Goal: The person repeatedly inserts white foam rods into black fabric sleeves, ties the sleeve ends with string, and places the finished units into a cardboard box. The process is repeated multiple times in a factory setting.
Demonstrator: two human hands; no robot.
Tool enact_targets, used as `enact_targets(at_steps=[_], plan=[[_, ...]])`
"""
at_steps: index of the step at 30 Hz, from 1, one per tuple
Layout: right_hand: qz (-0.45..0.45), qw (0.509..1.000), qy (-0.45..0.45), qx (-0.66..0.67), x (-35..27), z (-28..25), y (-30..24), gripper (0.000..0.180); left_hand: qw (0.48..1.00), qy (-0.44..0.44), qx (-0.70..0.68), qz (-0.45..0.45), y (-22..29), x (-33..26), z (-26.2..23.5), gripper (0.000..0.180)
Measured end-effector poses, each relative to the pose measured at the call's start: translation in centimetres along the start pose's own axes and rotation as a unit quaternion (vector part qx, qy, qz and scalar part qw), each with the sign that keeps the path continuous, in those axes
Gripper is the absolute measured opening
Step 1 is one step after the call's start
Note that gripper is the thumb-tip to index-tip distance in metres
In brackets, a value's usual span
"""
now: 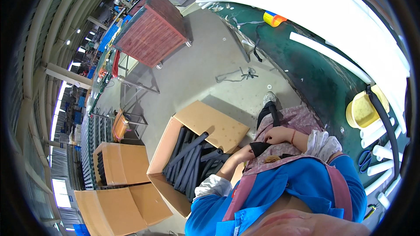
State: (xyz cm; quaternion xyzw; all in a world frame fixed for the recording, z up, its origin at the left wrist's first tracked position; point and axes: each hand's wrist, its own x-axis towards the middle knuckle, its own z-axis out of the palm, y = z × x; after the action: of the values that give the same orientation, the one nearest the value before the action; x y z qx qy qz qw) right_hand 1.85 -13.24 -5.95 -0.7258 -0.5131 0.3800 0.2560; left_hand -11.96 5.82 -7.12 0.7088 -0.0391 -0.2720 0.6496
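Note:
My left hand [247,153] is in front of my lap, its fingers closed around a flat black piece [259,148] that looks soft. Just beside it, my right hand [276,135] is closed too, with a black strip [274,116] sticking out on its far side. Whether both hands hold one and the same piece cannot be made out. Close to my left forearm is an open cardboard box [168,148] with several dark foam tubes [189,161] lying inside. A patterned apron [302,118] covers my lap beneath both hands.
A green-topped table [302,67] on the right carries white foam tubes [332,57], a yellow basin [365,111], an orange-yellow tape roll [274,19] and blue-handled scissors [364,161]. More cardboard boxes [127,161] stand at left. A wooden cabinet on casters [151,30] stands ahead.

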Motion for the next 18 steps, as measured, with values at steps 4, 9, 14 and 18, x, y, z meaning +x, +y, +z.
enact_targets(at_steps=[4,9,14,18], plan=[[-0.008,0.99,0.141,-0.016,0.6,0.7,1.3,0.019,0.992,0.105,-0.067,0.004,2.5,-1.0,0.5,0.041],[-0.006,0.912,0.408,0.033,-0.5,-1.9,0.5,0.019,0.881,0.387,-0.26,0.08,5.4,-3.7,-4.1,0.031],[-0.009,0.867,0.498,-0.002,-1.8,-4.5,-2.3,0.021,0.834,0.392,-0.307,0.237,11.7,-2.6,-7.0,0.02],[-0.056,0.875,0.48,-0.035,-3.7,-7.7,-5.1,0.027,0.844,0.263,-0.376,0.279,15.0,0.0,-5.8,0.017]])
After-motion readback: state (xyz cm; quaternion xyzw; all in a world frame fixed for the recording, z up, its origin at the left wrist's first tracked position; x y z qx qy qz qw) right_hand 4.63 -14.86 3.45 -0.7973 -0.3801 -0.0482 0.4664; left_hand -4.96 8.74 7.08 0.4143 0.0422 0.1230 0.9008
